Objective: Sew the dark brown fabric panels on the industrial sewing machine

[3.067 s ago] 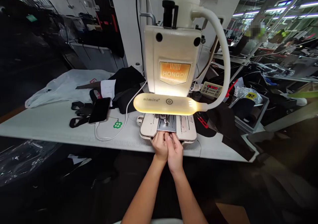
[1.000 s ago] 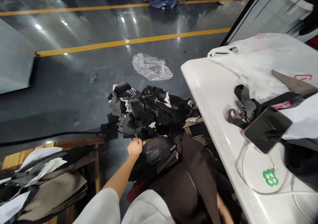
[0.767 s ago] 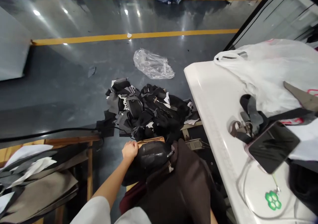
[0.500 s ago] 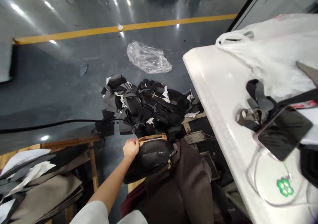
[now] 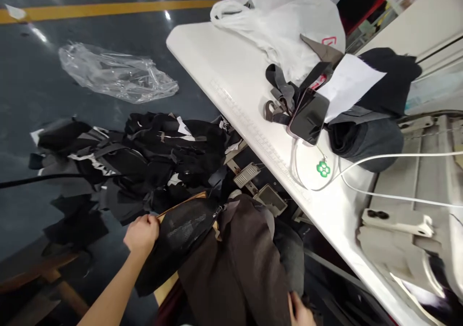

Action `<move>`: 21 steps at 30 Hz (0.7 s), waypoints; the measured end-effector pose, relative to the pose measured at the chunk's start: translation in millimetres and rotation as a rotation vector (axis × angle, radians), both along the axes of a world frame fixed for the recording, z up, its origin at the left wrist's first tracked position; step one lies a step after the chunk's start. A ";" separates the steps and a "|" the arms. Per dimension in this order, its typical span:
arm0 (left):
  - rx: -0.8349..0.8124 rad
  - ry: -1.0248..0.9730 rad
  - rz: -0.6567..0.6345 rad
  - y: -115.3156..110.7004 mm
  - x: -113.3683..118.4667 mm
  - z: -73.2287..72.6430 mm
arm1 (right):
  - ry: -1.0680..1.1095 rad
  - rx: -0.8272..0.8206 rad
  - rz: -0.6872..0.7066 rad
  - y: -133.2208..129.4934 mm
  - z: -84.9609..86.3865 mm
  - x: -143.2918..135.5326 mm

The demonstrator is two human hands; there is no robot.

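My left hand (image 5: 142, 232) is closed at the corner of a wooden stool (image 5: 183, 205), whose pale edge shows beside my fingers. Over that stool lies a black mesh piece (image 5: 190, 222) with a zip pull at its right end. Dark brown cloth (image 5: 246, 258) drapes from there toward me in thick folds. At the bottom edge of the view my right hand (image 5: 301, 311) is partly cut off, its fingers closed at the brown cloth's right side.
Dark fabric scraps (image 5: 108, 157) lie heaped on the floor beside a clear plastic bag (image 5: 119, 75). On the right, a white table (image 5: 231, 80) holds a white bag (image 5: 282, 22), a phone (image 5: 309, 116), straps and cables. Foot pedals (image 5: 248, 174) sit below it; a sewing machine (image 5: 401, 249) stands at right.
The view has swung right, bringing the machine and more of the table in. My right hand has come into view at the bottom. My left hand keeps its hold on the stool.
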State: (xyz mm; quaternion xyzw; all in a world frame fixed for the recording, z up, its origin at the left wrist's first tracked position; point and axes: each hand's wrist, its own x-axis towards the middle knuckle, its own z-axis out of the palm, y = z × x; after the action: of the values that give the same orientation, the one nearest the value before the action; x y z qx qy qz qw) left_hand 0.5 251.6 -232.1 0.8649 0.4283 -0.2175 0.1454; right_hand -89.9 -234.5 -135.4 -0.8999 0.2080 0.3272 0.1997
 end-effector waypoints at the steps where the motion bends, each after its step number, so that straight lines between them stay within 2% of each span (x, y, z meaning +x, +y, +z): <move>1: 0.001 0.002 0.006 0.2 0.4 -0.7 | -0.034 -0.026 0.014 -6.8 -3.1 12.5; 4: -0.007 0.004 0.024 1.5 0.8 -5.1 | -0.181 -0.055 0.153 -20.7 -23.9 84.0; 6: -0.017 0.000 0.033 3.1 -0.1 -9.5 | -0.236 -0.104 0.227 -16.4 -54.9 150.2; 9: -0.024 -0.014 0.054 5.6 -2.7 -16.8 | -0.251 -0.174 0.272 14.3 -129.7 247.1; 11: -0.009 -0.033 0.063 7.0 -3.8 -21.5 | -0.192 -0.202 0.320 43.3 -185.8 296.2; 13: 0.005 -0.059 0.071 8.1 -3.7 -25.8 | -0.101 -0.217 0.384 67.9 -234.9 330.2; 15: -0.003 -0.074 0.116 9.2 -2.8 -29.7 | -0.008 -0.240 0.441 79.9 -272.7 353.0; 18: -0.045 -0.094 0.224 11.1 -5.6 -36.9 | 0.117 -0.304 0.484 71.4 -312.0 375.2; 21: -0.061 -0.186 0.278 12.4 -19.6 -47.9 | 0.226 -0.377 0.465 44.4 -338.6 389.1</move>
State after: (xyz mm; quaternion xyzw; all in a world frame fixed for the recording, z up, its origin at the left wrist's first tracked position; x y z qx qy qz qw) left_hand -19.1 264.0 -280.1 0.8089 0.5217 -0.1270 0.2395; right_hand 299.3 -190.1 -474.0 -0.9025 0.0745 0.4176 -0.0751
